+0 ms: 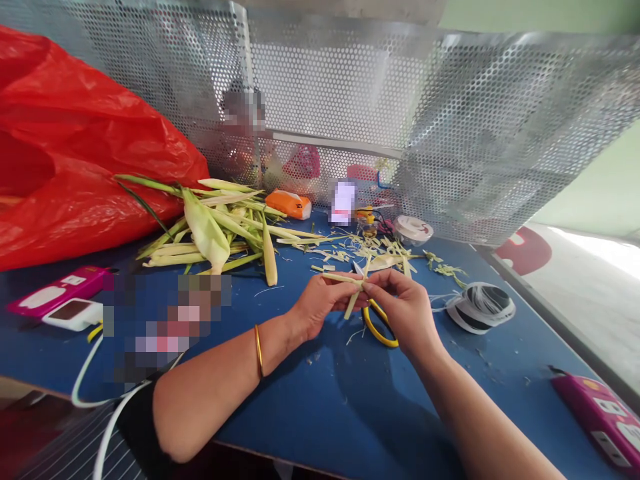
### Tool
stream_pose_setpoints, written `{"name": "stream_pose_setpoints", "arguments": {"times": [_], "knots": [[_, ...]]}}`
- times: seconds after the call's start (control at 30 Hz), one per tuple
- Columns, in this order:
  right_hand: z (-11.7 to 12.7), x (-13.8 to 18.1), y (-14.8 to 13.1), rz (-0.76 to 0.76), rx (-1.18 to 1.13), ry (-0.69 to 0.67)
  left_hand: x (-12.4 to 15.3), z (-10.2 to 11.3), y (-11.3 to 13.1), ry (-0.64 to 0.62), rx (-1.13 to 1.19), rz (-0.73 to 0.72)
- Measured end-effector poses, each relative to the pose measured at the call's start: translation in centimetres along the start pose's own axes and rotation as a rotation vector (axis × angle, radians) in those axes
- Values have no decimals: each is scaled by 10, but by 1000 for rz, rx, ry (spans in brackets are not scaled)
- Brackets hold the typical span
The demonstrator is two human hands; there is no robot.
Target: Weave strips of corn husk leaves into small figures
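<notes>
Head view shows the left hand (320, 305) and right hand (403, 305) both pinching a few crossed leaf strips (345, 279) between them, apparently barely begun, whole leaves (206, 230) piled beyond the left hand.

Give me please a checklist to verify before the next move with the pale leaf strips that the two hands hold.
1. Grip: left hand and right hand both pinch the pale yellow-green leaf strips where they cross: ok.
2. Yellow-handled scissors close by, just below the right hand: ok.
3. Round spool of white thread near the right hand, apart from it: ok.
4. Pile of long green leaves on the blue tabletop, beyond the left hand: ok.
5. Area behind the hands free of small cut leaf scraps: not ok.
6. Scissor blades shut: cannot tell, hidden.
</notes>
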State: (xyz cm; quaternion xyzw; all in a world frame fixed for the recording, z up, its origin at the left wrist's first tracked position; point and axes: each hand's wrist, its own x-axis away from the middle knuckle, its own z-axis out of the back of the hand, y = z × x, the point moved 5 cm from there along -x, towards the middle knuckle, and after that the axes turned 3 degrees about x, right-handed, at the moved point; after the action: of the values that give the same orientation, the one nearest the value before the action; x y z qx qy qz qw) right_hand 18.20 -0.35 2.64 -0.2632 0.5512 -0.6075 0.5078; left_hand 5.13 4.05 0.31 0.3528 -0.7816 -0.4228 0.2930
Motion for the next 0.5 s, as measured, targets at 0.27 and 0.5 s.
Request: {"name": "stream_pose_setpoints", "arguments": {"times": [0.27, 0.5], "knots": [[0, -2, 8, -53, -101, -25, 0, -1, -3, -12, -21, 22], [5, 5, -22, 475, 368, 55, -2, 3, 3, 43, 10, 34]]}}
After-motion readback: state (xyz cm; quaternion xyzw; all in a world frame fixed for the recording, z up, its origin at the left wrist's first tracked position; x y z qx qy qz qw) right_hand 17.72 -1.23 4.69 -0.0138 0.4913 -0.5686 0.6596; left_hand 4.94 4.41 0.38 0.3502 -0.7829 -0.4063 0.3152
